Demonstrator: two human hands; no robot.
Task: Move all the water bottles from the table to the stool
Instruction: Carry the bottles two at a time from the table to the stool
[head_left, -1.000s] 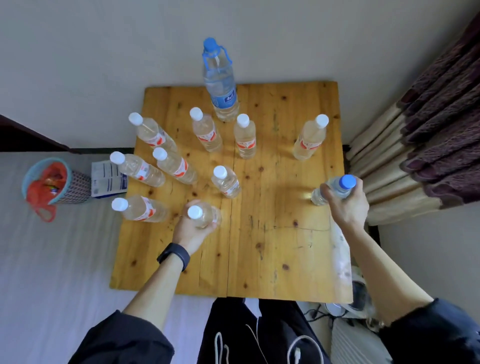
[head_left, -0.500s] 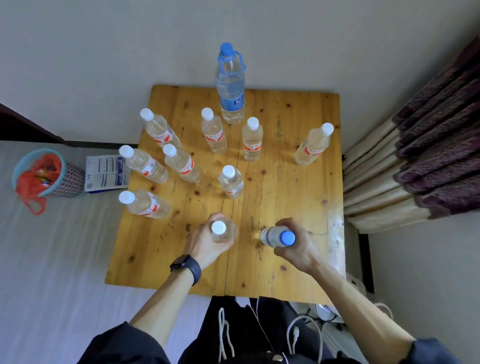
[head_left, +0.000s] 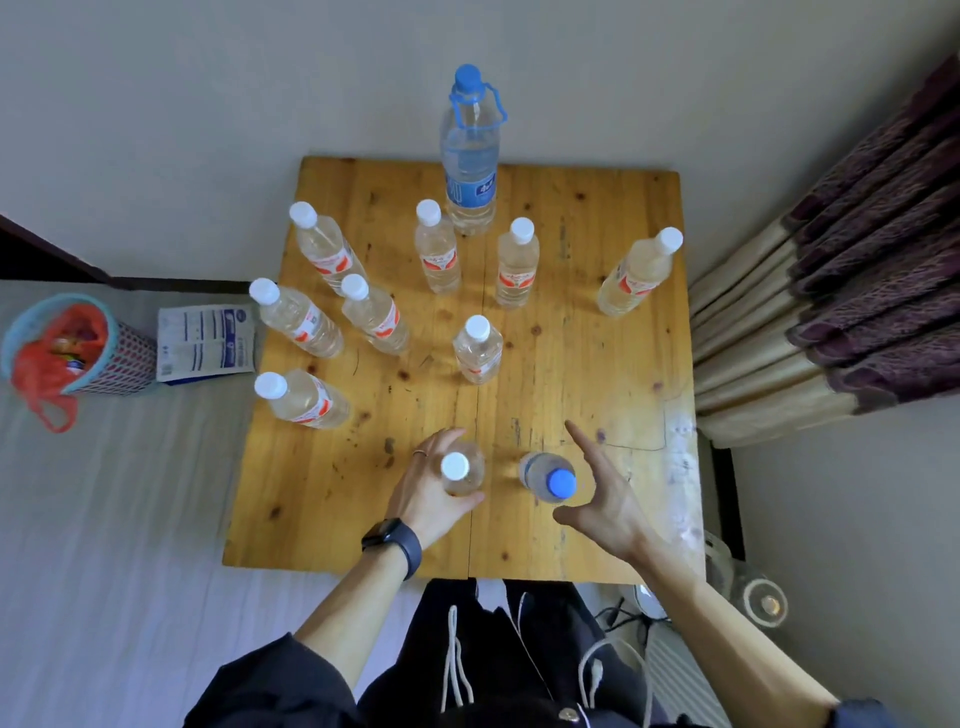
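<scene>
A square wooden top (head_left: 571, 374) carries several small clear bottles with white caps and red labels, plus one tall blue-capped bottle (head_left: 470, 171) at its far edge. Near the front edge my left hand (head_left: 421, 499) wraps around an upright white-capped bottle (head_left: 460, 470). Just to its right stands a small blue-capped bottle (head_left: 550, 475). My right hand (head_left: 605, 499) is beside that bottle with its fingers spread and not touching it. The closest other bottle (head_left: 477, 351) stands mid-surface.
A mesh basket with a red bag (head_left: 67, 348) and a printed packet (head_left: 208, 343) lie on the white sheet at left. Striped curtains (head_left: 857, 260) hang at right. Cables and a round glass object (head_left: 763, 603) sit on the floor at the lower right.
Both hands brought their bottles toward the front edge. My right hand carried the blue-capped bottle in from the right side, set it upright and let go. The left still holds its bottle.
</scene>
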